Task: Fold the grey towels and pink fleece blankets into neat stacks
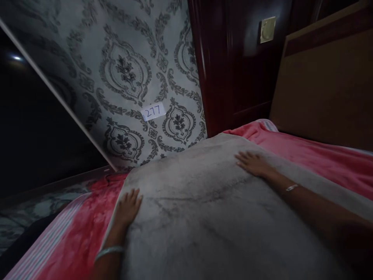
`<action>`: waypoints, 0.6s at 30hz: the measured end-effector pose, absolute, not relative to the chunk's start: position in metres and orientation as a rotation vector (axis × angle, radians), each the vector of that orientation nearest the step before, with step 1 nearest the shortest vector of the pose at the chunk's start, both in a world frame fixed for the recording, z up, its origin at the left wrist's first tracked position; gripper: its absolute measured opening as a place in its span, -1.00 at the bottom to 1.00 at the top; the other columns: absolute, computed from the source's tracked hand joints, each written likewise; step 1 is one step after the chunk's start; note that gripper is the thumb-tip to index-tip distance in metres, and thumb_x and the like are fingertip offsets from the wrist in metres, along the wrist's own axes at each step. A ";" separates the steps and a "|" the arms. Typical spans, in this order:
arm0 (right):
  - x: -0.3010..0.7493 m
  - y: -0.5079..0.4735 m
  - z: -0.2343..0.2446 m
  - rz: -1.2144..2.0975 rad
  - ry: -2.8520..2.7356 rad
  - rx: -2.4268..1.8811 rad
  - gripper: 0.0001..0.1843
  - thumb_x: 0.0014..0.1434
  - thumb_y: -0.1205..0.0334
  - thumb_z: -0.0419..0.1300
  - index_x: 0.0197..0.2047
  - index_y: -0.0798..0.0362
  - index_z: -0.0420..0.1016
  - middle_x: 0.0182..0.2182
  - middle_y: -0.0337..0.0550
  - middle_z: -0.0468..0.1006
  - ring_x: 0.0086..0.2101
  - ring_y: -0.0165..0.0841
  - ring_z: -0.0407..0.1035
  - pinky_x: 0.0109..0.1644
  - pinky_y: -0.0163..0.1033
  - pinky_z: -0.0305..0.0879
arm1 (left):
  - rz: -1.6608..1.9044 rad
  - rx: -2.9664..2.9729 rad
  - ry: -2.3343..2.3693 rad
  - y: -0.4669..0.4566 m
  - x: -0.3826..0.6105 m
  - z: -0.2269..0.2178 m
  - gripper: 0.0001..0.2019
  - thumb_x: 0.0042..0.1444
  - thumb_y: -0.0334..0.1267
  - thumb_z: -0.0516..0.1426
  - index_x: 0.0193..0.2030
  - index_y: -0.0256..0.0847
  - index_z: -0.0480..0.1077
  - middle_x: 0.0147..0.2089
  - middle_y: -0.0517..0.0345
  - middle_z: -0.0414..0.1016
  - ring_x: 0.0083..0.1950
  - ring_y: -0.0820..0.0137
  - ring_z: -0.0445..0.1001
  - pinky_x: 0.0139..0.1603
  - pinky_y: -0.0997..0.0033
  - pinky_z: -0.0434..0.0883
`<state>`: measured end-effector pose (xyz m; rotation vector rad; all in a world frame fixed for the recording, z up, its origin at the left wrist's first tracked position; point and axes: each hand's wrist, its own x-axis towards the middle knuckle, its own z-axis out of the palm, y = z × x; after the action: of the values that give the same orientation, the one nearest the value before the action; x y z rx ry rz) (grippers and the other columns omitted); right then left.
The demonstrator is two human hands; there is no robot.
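A grey fleecy blanket (204,210) lies spread over a pink-red bedcover (320,155). My left hand (128,206) rests flat on the blanket's left edge, fingers stretched out and slightly apart, a silver bangle on the wrist. My right hand (252,162) lies flat on the blanket near its far right edge, fingers extended, with a thin bracelet on the wrist. Neither hand holds anything.
A wall with grey damask wallpaper (125,74) rises behind the bed, with a white label reading 277 (153,112). A dark red wooden door or cupboard (239,66) stands at the back right beside a brown headboard (323,85). Dark space lies to the left.
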<state>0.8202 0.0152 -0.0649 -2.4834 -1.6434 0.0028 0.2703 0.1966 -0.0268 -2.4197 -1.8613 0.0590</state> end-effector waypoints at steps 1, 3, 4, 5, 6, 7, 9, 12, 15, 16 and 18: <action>0.844 0.007 -0.068 -0.021 -1.524 -2.541 -0.28 0.34 -0.17 -0.25 0.46 -0.13 0.11 0.44 -0.09 0.02 0.38 0.04 -0.08 0.37 0.33 -0.10 | 0.032 -2.395 -1.902 0.206 0.252 -0.028 -0.41 0.36 -0.09 -0.22 0.49 -0.11 0.03 0.54 0.08 -0.04 0.53 0.06 -0.05 0.42 -0.18 0.08; 0.875 -0.008 -0.073 -0.043 -1.383 -2.605 -0.25 0.33 -0.20 -0.29 0.46 -0.12 0.12 0.44 -0.09 0.02 0.37 0.07 -0.07 0.35 0.38 -0.10 | -0.023 -2.366 -1.952 0.218 0.230 -0.031 -0.42 0.35 -0.11 -0.22 0.48 -0.08 0.07 0.52 0.13 0.01 0.51 0.08 0.00 0.41 -0.14 0.14; 0.883 -0.012 -0.075 -0.052 -1.349 -2.621 -0.24 0.33 -0.20 -0.31 0.46 -0.10 0.12 0.44 -0.09 0.02 0.37 0.08 -0.06 0.35 0.39 -0.10 | -0.052 -2.352 -1.964 0.221 0.226 -0.032 -0.42 0.35 -0.11 -0.22 0.47 -0.08 0.09 0.51 0.14 0.04 0.51 0.09 0.02 0.41 -0.12 0.15; 0.887 -0.015 -0.076 -0.061 -1.334 -2.630 -0.23 0.32 -0.21 -0.32 0.46 -0.09 0.12 0.44 -0.09 0.03 0.37 0.08 -0.06 0.35 0.39 -0.10 | -0.073 -2.336 -1.974 0.221 0.225 -0.033 -0.42 0.35 -0.10 -0.21 0.46 -0.09 0.11 0.51 0.14 0.06 0.50 0.10 0.04 0.41 -0.10 0.15; 0.887 -0.017 -0.077 -0.074 -1.331 -2.631 -0.22 0.32 -0.21 -0.32 0.46 -0.08 0.13 0.44 -0.08 0.04 0.37 0.08 -0.05 0.35 0.39 -0.10 | -0.087 -2.320 -1.981 0.220 0.226 -0.033 -0.42 0.34 -0.10 -0.21 0.45 -0.12 0.14 0.50 0.13 0.08 0.50 0.10 0.05 0.42 -0.08 0.15; 0.886 -0.017 -0.077 -0.090 -1.331 -2.630 -0.22 0.32 -0.21 -0.32 0.46 -0.08 0.13 0.43 -0.07 0.05 0.36 0.08 -0.04 0.34 0.39 -0.08 | -0.095 -2.304 -1.984 0.219 0.229 -0.034 -0.42 0.34 -0.09 -0.21 0.44 -0.16 0.16 0.49 0.10 0.10 0.49 0.11 0.07 0.42 -0.07 0.16; 0.883 -0.016 -0.078 -0.118 -1.335 -2.622 -0.24 0.32 -0.20 -0.31 0.45 -0.09 0.16 0.42 -0.06 0.09 0.35 0.08 0.00 0.32 0.41 -0.04 | -0.121 -2.283 -1.960 0.214 0.231 -0.034 -0.41 0.33 -0.11 -0.21 0.40 -0.25 0.22 0.46 0.01 0.18 0.47 0.12 0.14 0.42 -0.02 0.17; 0.880 -0.014 -0.077 -0.123 -1.316 -2.637 -0.25 0.33 -0.17 -0.31 0.44 -0.10 0.17 0.42 -0.06 0.09 0.35 0.08 0.00 0.32 0.41 -0.06 | -0.171 -2.221 -1.918 0.212 0.231 -0.033 -0.42 0.30 -0.10 -0.21 0.29 -0.29 0.36 0.35 -0.07 0.37 0.39 0.12 0.28 0.36 0.03 0.26; 0.873 -0.003 -0.072 -0.119 -1.298 -2.666 -0.27 0.35 -0.13 -0.30 0.45 -0.06 0.16 0.43 -0.03 0.04 0.37 0.07 -0.08 0.33 0.42 -0.09 | -0.206 -2.208 -1.887 0.213 0.245 -0.028 -0.44 0.29 -0.07 -0.23 0.18 -0.21 0.43 0.24 0.06 0.49 0.30 0.18 0.39 0.31 0.15 0.32; 0.867 0.005 -0.068 -0.116 -1.327 -2.651 -0.27 0.35 -0.13 -0.30 0.45 -0.06 0.14 0.44 -0.02 0.03 0.38 0.06 -0.10 0.33 0.42 -0.08 | -0.230 -2.241 -1.853 0.213 0.259 -0.024 -0.45 0.29 -0.07 -0.23 0.20 -0.19 0.40 0.24 0.12 0.49 0.30 0.21 0.38 0.31 0.19 0.31; 0.849 0.029 -0.058 -0.089 -1.443 -2.578 -0.28 0.37 -0.13 -0.30 0.48 -0.08 0.08 0.45 -0.04 -0.02 0.39 0.03 -0.13 0.33 0.39 -0.07 | -0.293 -2.350 -1.740 0.209 0.303 -0.017 -0.44 0.29 -0.07 -0.20 0.31 -0.20 0.28 0.33 0.17 0.40 0.36 0.26 0.30 0.36 0.24 0.26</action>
<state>0.8494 0.0289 -0.0583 -2.5776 -1.4432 -0.0890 0.3028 0.2086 -0.0167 -2.3498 -1.7404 -0.2935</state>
